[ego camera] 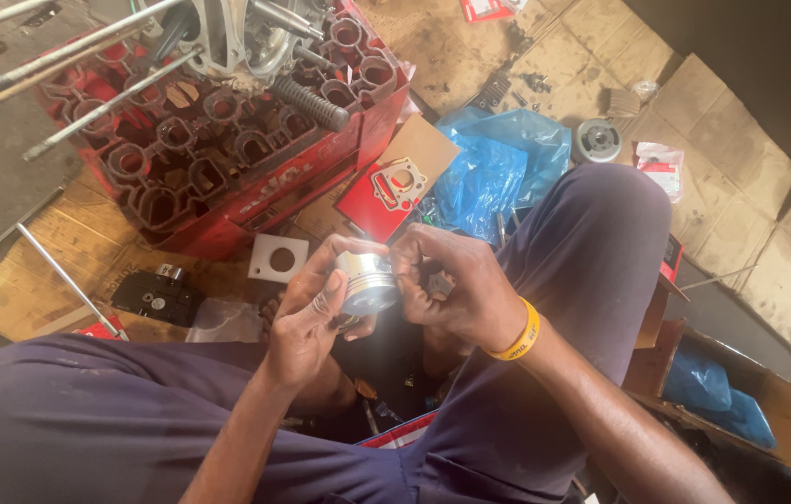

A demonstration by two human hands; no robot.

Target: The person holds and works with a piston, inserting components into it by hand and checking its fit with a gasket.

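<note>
A shiny silver metal piston (367, 280) sits between both hands, above my lap. My left hand (312, 313) wraps it from the left and below, thumb against its side. My right hand (451, 285), with a yellow band on the wrist, pinches its top edge with the fingertips; I cannot tell whether anything small is in those fingers. My knees in dark purple trousers (591, 243) frame the hands.
A red plastic crate (228, 140) with engine parts and long metal rods stands ahead left. Nearby lie a gasket on red card (394, 185), a white square gasket (279, 258), a black part (155, 297), blue plastic bags (498, 168) and a cardboard box (750, 401) on flattened cardboard.
</note>
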